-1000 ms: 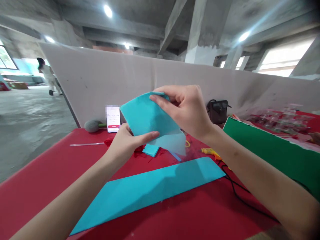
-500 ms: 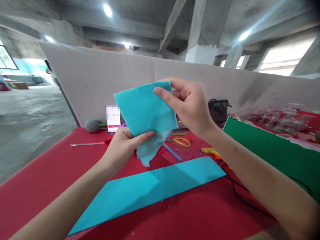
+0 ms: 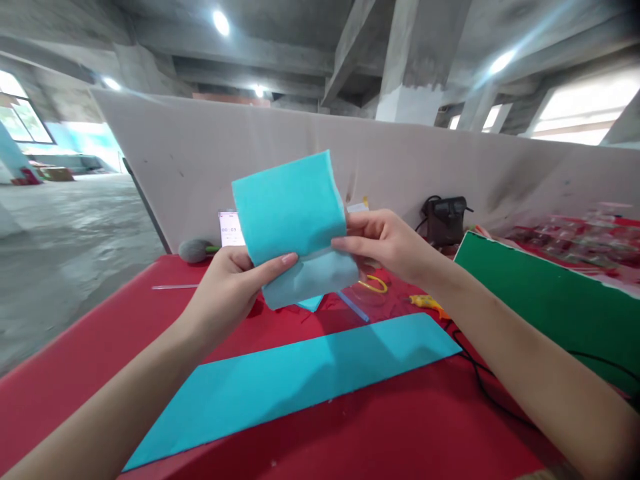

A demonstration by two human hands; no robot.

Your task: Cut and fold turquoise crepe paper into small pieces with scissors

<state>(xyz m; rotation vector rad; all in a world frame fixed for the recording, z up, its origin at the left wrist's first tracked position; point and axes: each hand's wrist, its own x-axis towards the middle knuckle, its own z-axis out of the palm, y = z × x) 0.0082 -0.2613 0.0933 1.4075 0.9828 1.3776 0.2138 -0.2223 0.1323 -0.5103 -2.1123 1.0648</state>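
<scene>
Turquoise sheet (image 3: 290, 203) was up in the air, kinda tilted, above the red counter (image 3: 390, 420). Left hand (image 3: 235, 277) was raised, pinching its lower left side, right hand (image 3: 387, 243) up too, pinching the right edge, thumbs in front, fingers closed on it.

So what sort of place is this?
Maybe a craft workshop in a rough, plain building: a blue sheet is held over a red table, a yellow tool lies there, and a concrete pillar stands behind.
</scene>
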